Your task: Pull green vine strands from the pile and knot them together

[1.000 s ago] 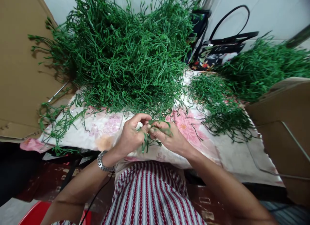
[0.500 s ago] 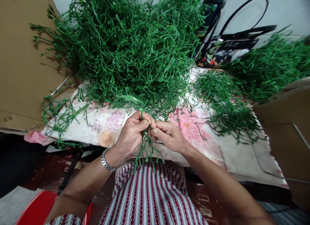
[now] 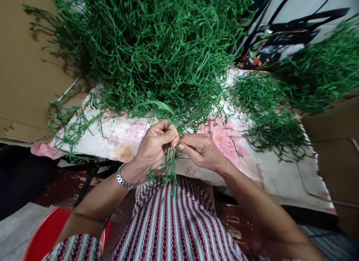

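green sprig (image 3: 169, 164) now sticks up past left hand (image 3: 154, 145), clamped mid-stem, apparently steadied for right hand (image 3: 202, 150), pinched together, contents unclear.

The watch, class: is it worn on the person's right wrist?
No: the watch circles the wrist of the left hand, which pinches green stems.

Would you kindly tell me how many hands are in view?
2, both at centre: the left hand gripping a small green bunch, the right hand close beside it. No others show.
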`<state>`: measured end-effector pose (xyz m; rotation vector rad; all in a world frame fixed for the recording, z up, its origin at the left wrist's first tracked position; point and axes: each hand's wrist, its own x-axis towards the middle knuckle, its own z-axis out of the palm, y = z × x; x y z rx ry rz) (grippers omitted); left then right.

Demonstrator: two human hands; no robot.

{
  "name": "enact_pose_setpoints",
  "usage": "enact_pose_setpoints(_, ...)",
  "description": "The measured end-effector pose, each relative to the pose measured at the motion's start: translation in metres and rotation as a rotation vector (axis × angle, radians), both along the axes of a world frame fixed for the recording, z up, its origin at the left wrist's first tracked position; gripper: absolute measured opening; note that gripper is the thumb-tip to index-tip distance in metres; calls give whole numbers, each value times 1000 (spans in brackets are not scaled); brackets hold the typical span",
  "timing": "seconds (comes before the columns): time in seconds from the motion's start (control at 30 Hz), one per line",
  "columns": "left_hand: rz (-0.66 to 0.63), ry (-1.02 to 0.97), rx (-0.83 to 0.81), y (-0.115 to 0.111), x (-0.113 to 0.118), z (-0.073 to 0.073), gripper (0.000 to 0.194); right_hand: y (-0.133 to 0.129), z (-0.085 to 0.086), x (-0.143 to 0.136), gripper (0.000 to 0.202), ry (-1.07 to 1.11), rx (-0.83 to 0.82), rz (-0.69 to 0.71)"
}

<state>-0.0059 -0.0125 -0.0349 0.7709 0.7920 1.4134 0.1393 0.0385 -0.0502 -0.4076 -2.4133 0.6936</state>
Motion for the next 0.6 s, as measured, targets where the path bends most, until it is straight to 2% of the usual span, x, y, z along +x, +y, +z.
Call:
enact_pose_setpoints(0.1, -27, 93, -9, 2, 0, 2, 20, -2, -1, -1, 20, -42, 99, -39)
enact_pose_setpoints(0.2, 6, 309, 31, 2, 2, 2, 16, -5, -4, 0, 20, -84, 210, -111)
enact_pose_setpoints(0.3, 58, 456, 72, 1, 4, 1, 13, -8, -5, 0, 16, -29, 198, -232)
enact_pose_setpoints(0.4, 78, 440, 57, 0, 7, 1, 14, -11, -5, 0, 11, 28, 167, -292)
enact_pose_setpoints(0.5, 101, 375, 28, 1, 11, 0, 13, -12, -3, 1, 14, 80, 112, -295)
enact_pose_setpoints(0.6, 71, 303, 21, 2, 13, -2, 14, -12, -2, 3, 16, 104, 46, -273)
